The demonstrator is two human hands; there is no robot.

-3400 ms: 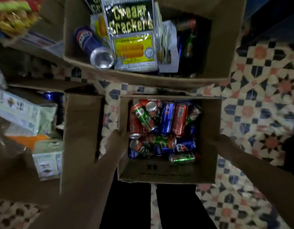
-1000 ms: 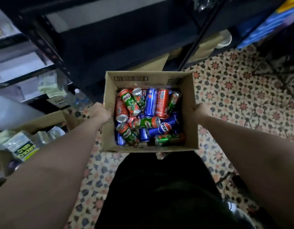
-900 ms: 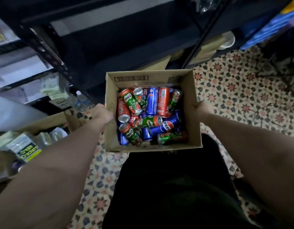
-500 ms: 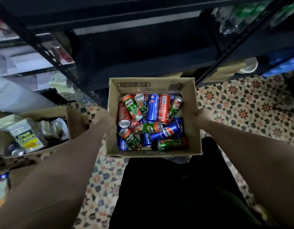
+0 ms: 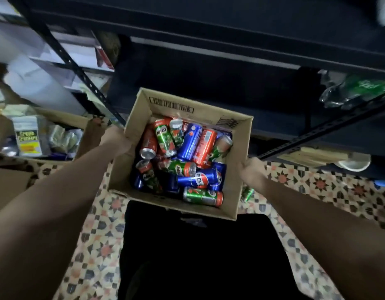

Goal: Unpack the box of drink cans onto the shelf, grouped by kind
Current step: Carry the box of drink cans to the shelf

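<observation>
An open cardboard box (image 5: pixel 237 187) holds a jumble of green Milo cans (image 5: pixel 164 137), blue Pepsi cans (image 5: pixel 199 178) and red cans (image 5: pixel 204 146), carried before a dark metal shelf (image 5: pixel 209 68). The left hand (image 5: pixel 114 138) and right hand (image 5: pixel 253 169) grip its opposite side walls.

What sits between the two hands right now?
In the head view, the cardboard box of drink cans spans from left hand to right hand.

Dim room. Patterned star-tile floor (image 5: pixel 330 187), dark metal racking (image 5: pixel 209 68) with slotted uprights ahead, second open carton (image 5: pixel 64 122) of packets on the floor at left.
</observation>
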